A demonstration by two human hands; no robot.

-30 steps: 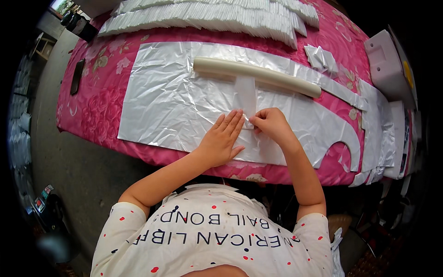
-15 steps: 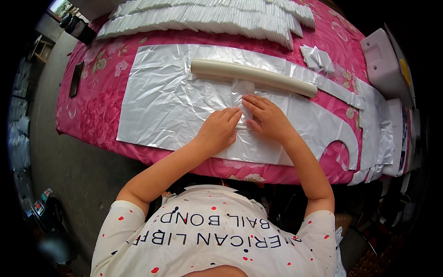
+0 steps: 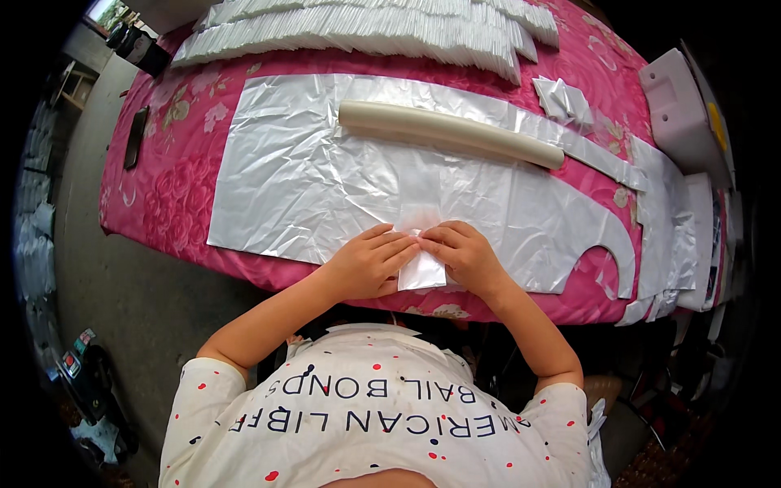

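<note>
Pinching a small folded piece of translucent plastic film (image 3: 423,264), both hands meet at the near edge of the table (image 3: 163,187), roughly at its middle. Left hand (image 3: 368,264): fingers together, tips pressed on the left side of the folded piece. Right hand (image 3: 465,256): fingers together and curled, tips pressed on the right side of the same piece; fingertips of the two hands nearly touch above it. The folded piece lies on a large silvery-white plastic sheet (image 3: 309,179), its lower end reaching just over the near edge.

The sheet is spread flat and crinkled over a pink floral tablecloth (image 3: 171,163), covering most of the middle of the table; its right end is cut into a curved, hooked outline near the right near corner. A long cream-coloured roll (image 3: 450,134) rests on the sheet toward the far side, tilted slightly, well apart from the hands. Along the far edge sits a long row of stacked white folded pieces (image 3: 358,28), overlapping one another. A small loose pile of folded film (image 3: 565,102) lies near the far right, just beyond the roll's right end. A dark flat phone-like object (image 3: 135,138) lies near the left edge. White foam-like blocks (image 3: 679,114) stand off the right edge.
</note>
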